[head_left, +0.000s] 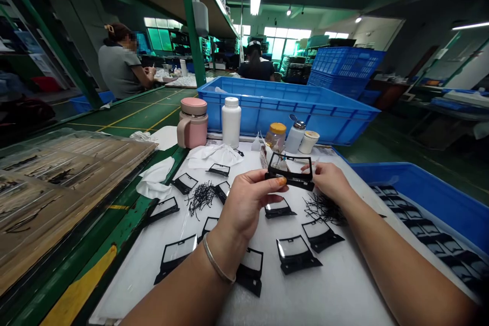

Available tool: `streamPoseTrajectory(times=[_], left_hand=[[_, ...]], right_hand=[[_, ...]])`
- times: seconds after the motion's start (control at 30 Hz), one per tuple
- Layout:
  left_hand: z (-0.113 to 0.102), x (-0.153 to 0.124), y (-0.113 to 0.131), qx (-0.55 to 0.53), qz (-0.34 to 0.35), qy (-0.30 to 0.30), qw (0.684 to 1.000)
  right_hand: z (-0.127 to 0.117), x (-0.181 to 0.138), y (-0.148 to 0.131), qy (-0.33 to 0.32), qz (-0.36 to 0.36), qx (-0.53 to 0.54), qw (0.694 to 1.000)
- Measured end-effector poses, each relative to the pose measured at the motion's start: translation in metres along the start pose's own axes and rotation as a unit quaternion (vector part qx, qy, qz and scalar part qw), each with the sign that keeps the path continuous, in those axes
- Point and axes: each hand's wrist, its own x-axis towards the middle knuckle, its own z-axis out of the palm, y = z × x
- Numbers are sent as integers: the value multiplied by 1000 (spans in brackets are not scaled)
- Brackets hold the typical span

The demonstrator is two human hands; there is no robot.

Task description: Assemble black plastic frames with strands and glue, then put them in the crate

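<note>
Both left hand (242, 204) and right hand (332, 181) grip a black frame (295, 176) (fingers (268, 186) partly hidden).

left hand (244, 206): bare, slim fingers
left thumb tip (281, 181): small bright orange patch, nail colour or stain, can't tell
bracelet (213, 260): on left wrist, thin rigid band, silver-grey, dull metal shine, plain surface, rounded curve
left forearm (181, 285): bare along visible length, widens away from wrist
right hand (331, 179): bare, fingertips partly hidden
right wrist (349, 204): bare
right forearm (397, 254): bare to picture edge, smooth taper toward wrist
</note>
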Motion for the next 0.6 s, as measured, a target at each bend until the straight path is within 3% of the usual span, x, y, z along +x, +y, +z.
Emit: streamPoseTrajectory(times=[0.17,0.33,0.43,0.6], left_hand=[[-2,3,0,-32,-21,1,999],[-2,3,-1,-31,-24,1,999],[-3,4,-2,-22,-23,3,1000],[-4,6,-5,2,-10,11,1000]], right_hand=[[-2,-5,-1,23,12,35,999],[-19,-20,-13,48,13,154,987],[-33,-30,-25,61,8,246,967],[-54,-61,-46,152,-42,359,920]])
